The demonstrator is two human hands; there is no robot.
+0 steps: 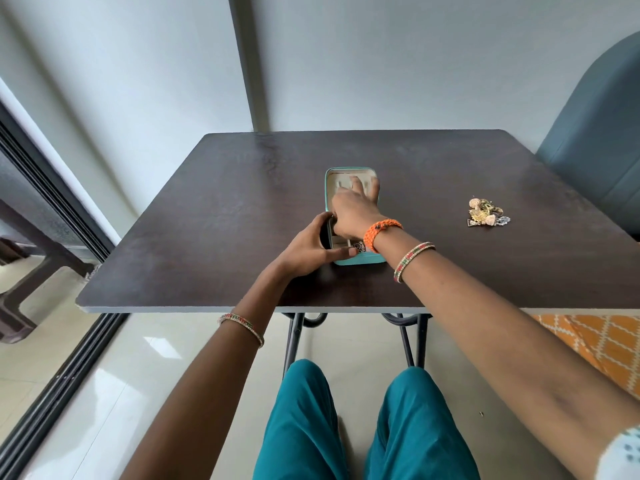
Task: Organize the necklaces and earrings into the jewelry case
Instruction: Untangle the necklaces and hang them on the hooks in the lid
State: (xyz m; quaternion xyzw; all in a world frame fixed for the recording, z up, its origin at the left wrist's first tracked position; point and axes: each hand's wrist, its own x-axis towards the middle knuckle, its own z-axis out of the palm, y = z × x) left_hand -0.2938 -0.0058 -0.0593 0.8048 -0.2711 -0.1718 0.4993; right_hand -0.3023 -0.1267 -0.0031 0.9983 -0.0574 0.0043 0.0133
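A teal jewelry case lies open in the middle of the dark table, its cream lining facing up. My left hand grips the near left corner of the case, thumb laid along its front edge. My right hand reaches into the far half of the case with fingers spread over the lining; whether it holds anything is hidden. A dark patterned piece of jewelry sits in the near compartment. A small heap of gold earrings and necklaces lies on the table to the right.
A blue-grey chair stands at the table's far right. An orange patterned cloth shows below the table's right edge. A sliding door frame runs along the left. The wall is just behind the table.
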